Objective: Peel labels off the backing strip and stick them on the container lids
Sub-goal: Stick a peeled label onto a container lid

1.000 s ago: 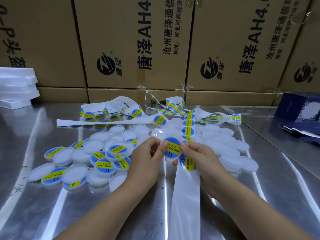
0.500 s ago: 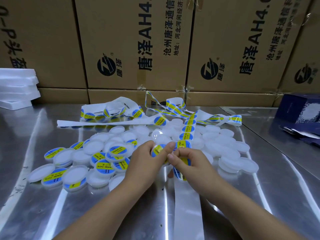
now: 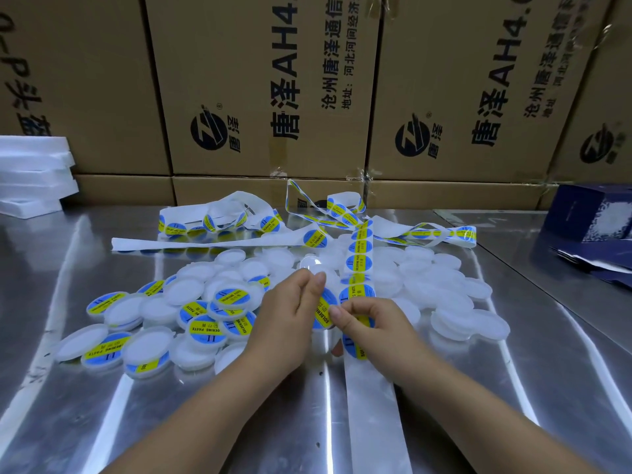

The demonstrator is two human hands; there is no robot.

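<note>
My left hand [image 3: 290,313] grips a white round lid, tilted on edge, with a blue and yellow label [image 3: 324,311] on its face. My right hand [image 3: 372,325] presses a fingertip on that label and holds the white backing strip [image 3: 367,398], which runs from the near edge under my hand up to a row of labels [image 3: 359,265]. A heap of white lids [image 3: 444,289] lies behind and right of my hands. Several labelled lids [image 3: 205,330] lie at the left.
Tangled strips with labels [image 3: 246,222] lie at the back of the steel table [image 3: 68,405]. Cardboard boxes [image 3: 260,83] wall the rear. White foam trays [image 3: 30,176] are stacked at far left; a dark blue box [image 3: 588,217] and blue sheets sit at right.
The lid with its label has turned from face-up to on edge between my hands. Both hands have drawn nearer together and a little towards me, and the strip slid with them.
</note>
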